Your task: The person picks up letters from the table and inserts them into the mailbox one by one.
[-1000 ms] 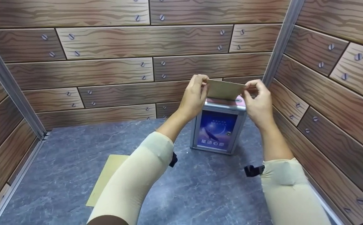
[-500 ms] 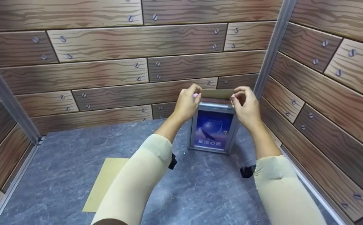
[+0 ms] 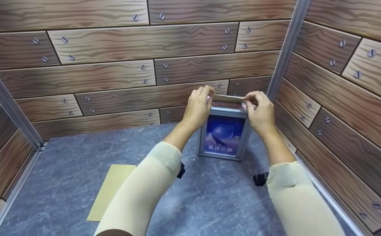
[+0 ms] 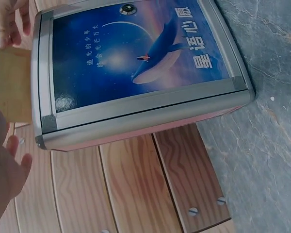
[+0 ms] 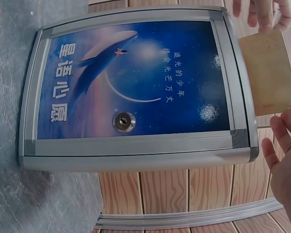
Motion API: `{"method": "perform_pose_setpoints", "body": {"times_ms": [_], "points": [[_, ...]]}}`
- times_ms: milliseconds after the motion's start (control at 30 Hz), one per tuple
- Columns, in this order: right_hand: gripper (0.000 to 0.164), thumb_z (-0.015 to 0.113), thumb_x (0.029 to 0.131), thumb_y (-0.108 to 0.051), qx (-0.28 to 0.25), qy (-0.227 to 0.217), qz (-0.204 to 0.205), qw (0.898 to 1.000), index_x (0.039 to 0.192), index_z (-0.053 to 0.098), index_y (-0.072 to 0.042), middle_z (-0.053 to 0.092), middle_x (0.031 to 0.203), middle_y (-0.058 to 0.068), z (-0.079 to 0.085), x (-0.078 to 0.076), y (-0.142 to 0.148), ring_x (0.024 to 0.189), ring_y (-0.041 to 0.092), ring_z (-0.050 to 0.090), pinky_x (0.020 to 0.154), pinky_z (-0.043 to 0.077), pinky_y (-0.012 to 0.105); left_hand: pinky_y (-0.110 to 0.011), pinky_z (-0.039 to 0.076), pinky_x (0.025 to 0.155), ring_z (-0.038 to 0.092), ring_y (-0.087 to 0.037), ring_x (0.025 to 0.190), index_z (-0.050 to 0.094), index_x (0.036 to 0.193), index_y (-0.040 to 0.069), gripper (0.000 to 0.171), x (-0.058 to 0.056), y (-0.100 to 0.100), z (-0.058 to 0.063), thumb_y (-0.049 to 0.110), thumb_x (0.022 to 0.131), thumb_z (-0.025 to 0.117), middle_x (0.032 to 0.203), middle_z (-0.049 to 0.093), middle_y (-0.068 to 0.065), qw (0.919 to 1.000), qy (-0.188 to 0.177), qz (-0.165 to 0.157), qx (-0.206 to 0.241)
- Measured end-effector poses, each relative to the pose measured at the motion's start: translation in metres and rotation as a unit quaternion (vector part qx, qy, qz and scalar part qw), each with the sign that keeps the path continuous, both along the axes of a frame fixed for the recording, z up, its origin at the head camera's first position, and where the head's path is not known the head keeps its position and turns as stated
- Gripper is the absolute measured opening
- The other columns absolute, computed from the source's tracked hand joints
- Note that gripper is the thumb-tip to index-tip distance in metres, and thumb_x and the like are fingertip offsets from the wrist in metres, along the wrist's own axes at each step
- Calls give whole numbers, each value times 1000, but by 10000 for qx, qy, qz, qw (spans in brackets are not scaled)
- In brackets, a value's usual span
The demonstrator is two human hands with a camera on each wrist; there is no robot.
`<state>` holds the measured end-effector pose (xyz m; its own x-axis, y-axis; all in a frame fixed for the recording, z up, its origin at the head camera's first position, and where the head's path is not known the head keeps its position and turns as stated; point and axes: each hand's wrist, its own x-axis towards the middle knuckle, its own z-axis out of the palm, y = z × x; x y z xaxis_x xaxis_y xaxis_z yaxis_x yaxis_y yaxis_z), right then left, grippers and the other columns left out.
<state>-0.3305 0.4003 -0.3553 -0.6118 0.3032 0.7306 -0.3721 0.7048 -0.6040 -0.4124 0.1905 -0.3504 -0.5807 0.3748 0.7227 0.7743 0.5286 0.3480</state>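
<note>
Reaching forward, both arms stretch over the tabletop with the wrists bent so that the fingers turn inward toward each other at nearly the same height. The left hand [image 3: 197,106] pinches the left end of a thin, flat, tan-brown paper piece [image 3: 228,98] between thumb and fingers, and the right hand [image 3: 262,111] pinches its right end the same way, thumb toward the wearer. The paper stands on edge at the top of an upright box with a silver metal frame and a blue-and-purple picture front [image 3: 224,136]; whether its lower edge has entered the box cannot be told. Counting what shows: two hands, one box and two paper pieces, the second a yellowish-tan flat sheet [image 3: 113,186] lying on the grey-blue marbled tabletop [image 3: 210,200], partly covered by the left forearm. Two cream fabric sleeves [image 3: 302,196] cover the forearms, and two small black devices [image 3: 260,179] sit at the inner sides of the cuffs. The box front carries one round metal lock [image 5: 123,122], one whale, four large white characters and two lines of smaller ones. Three wood-plank-patterned walls [image 3: 144,42] surround the tabletop, with two grey metal posts [image 3: 287,49] in the corners.
</note>
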Motion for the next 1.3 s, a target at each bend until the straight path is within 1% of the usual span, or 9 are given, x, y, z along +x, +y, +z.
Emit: {"method": "perform_pose_setpoints", "body": {"times_ms": [133, 233, 367, 567, 833, 933, 1067, 1167, 1300], "points": [[6, 71, 99, 6, 222, -162, -50, 9996, 102, 72, 1, 70, 100, 17, -4, -2, -3, 92, 17, 64, 86, 53, 16, -42, 58, 94, 71, -27, 106, 67, 119, 18, 13, 4, -3, -3, 16, 109, 59, 112, 77, -2, 9973, 353, 540, -348], [6, 71, 99, 5, 461, -216, -124, 9986, 101, 73, 1, 71, 100, 17, -6, -3, -6, 96, 28, 70, 90, 59, 34, -42, 59, 95, 72, -26, 110, 67, 117, 20, 10, 5, -7, -4, 23, 111, 59, 114, 79, 0, 9957, 163, 723, -564], [5, 72, 99, 3, 684, -367, -202, 9968, 103, 74, 2, 72, 104, 21, -10, -6, -6, 103, 38, 71, 96, 60, 50, -43, 58, 96, 71, -27, 120, 67, 116, 20, 10, 5, -12, -7, 27, 111, 62, 118, 79, 1, 9943, -292, 704, -748], [11, 72, 100, -3, 784, -626, -265, 9946, 107, 77, 4, 67, 113, 25, -16, -7, -7, 115, 46, 60, 105, 48, 57, -46, 52, 110, 57, -27, 140, 69, 125, 22, 21, 9, -18, -11, 32, 114, 54, 137, 72, 1, 9888, -723, 747, -1068], [24, 67, 104, -10, 848, -500, -480, 9940, 120, 79, 4, 64, 131, 26, -15, -9, -12, 127, 48, 55, 113, 44, 56, -52, 41, 125, 33, -32, 159, 53, 156, 34, 44, 12, -25, -10, 39, 113, 53, 173, 38, -3, 9820, -1116, 700, -1356], [39, 64, 106, -17, 889, -841, -594, 9907, 139, 70, 2, 57, 147, 25, -14, -9, -14, 140, 48, 48, 122, 38, 56, -53, 40, 126, 32, -32, 161, 46, 162, 35, 49, 13, -29, -11, 41, 113, 52, 176, 33, -4, 9803, -1209, 715, -1391], [58, 62, 106, -25, 895, -1296, -702, 9850, 159, 52, -3, 42, 164, 23, -15, -8, -19, 154, 47, 34, 133, 25, 59, -53, 40, 125, 33, -33, 161, 46, 160, 31, 48, 14, -40, -17, 41, 113, 53, 173, 35, -5, 9801, -1280, 726, -1330], [60, 64, 104, -24, 748, -1291, -727, 9861, 160, 51, -6, 38, 166, 23, -19, -5, -27, 157, 46, 32, 134, 23, 61, -54, 41, 124, 36, -34, 159, 49, 157, 28, 46, 12, -52, -24, 39, 112, 55, 170, 40, -6, 9811, -1360, 730, -1164], [55, 68, 99, -19, 469, -909, -665, 9925, 152, 58, -7, 41, 160, 24, -24, 0, -45, 153, 45, 35, 131, 28, 60, -55, 44, 120, 43, -37, 152, 53, 152, 23, 44, 5, -74, -35, 33, 110, 59, 162, 47, -8, 9838, -1436, 788, -728]]}}
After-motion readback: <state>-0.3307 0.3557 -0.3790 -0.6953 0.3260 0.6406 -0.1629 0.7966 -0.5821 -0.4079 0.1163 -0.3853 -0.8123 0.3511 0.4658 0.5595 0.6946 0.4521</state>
